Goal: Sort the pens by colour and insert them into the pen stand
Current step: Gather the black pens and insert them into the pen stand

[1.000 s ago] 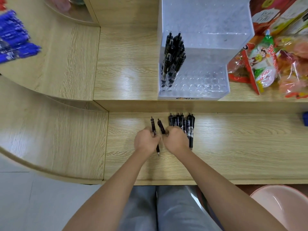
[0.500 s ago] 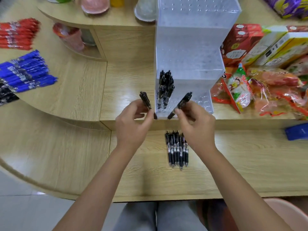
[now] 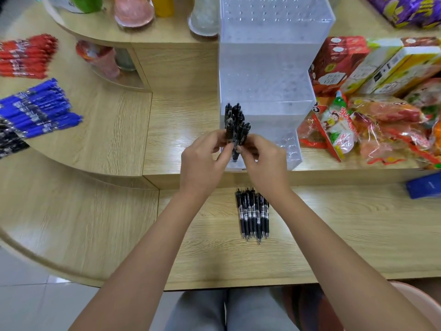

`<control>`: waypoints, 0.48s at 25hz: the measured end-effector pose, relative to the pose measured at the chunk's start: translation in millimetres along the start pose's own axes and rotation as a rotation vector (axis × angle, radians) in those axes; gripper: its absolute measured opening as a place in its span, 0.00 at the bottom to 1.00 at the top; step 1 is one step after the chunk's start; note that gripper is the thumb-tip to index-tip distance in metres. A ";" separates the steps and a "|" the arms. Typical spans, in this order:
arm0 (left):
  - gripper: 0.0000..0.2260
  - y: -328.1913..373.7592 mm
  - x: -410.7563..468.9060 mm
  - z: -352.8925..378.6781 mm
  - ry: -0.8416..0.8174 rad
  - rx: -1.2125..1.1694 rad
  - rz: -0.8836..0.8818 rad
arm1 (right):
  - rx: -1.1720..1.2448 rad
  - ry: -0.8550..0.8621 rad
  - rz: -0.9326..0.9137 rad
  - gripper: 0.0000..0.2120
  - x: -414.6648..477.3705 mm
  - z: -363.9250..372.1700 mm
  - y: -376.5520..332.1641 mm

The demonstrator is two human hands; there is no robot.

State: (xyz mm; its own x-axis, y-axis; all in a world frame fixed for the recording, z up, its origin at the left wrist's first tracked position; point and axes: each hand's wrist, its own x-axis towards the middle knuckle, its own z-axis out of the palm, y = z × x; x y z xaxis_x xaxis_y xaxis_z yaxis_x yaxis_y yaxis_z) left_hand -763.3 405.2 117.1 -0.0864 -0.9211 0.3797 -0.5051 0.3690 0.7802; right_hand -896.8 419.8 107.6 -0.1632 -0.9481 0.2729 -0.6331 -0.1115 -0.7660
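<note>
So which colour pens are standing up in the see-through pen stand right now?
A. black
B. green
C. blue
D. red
A: the black pens stand upright in the lowest step of the clear pen stand, while the red pens and blue pens lie in heaps off to the left.

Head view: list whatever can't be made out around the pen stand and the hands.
All in the head view:
- Front holes of the pen stand: covered by the left hand and right hand.
- Which hand pinches the black pen between them: the fingers overlap it.
- Left edge: dark pens are cut off and blurred.
- Print on the loose black pens: too small.
</note>
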 end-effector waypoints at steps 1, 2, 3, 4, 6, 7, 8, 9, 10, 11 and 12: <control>0.10 -2.2 0.3 -0.5 -0.007 0.012 0.001 | -0.007 -0.014 0.006 0.07 0.8 0.2 1.0; 0.10 -4.7 0.6 -0.9 -0.017 0.006 -0.019 | -0.016 -0.027 0.011 0.07 1.8 0.8 2.0; 0.10 -6.9 0.3 -1.0 -0.030 -0.009 -0.049 | -0.025 -0.037 0.017 0.07 2.7 1.7 2.9; 0.10 -8.9 -0.4 -0.7 -0.044 -0.018 -0.078 | -0.030 -0.048 0.027 0.07 3.8 2.6 3.9; 0.09 -11.6 -2.0 0.4 -0.083 -0.012 -0.122 | -0.032 -0.075 0.056 0.07 4.8 4.0 5.7; 0.09 -12.9 -1.9 1.0 -0.108 -0.003 -0.142 | -0.034 -0.080 0.067 0.07 4.8 4.5 6.1; 0.09 -14.2 -1.6 1.8 -0.134 0.010 -0.163 | -0.041 -0.078 0.071 0.07 4.5 5.0 6.6; 0.09 -15.8 -0.8 2.5 -0.160 0.025 -0.182 | -0.048 -0.071 0.069 0.07 4.3 5.2 7.1; 0.08 -17.5 0.0 3.2 -0.184 0.043 -0.198 | -0.050 -0.065 0.065 0.07 4.2 5.5 8.0; 0.08 -19.2 0.8 4.0 -0.201 0.057 -0.209 | -0.046 -0.066 0.061 0.07 4.0 5.7 8.4; 0.08 -20.4 1.4 4.6 -0.212 0.061 -0.218 | -0.039 -0.073 0.058 0.07 3.0 6.3 8.8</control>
State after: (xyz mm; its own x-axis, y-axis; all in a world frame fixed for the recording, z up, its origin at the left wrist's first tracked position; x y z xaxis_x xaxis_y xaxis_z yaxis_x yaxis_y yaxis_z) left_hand -757.1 395.8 99.4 -0.1439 -0.9855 0.0895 -0.5818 0.1574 0.7980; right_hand -898.1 414.1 98.0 -0.1455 -0.9719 0.1848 -0.6535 -0.0458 -0.7556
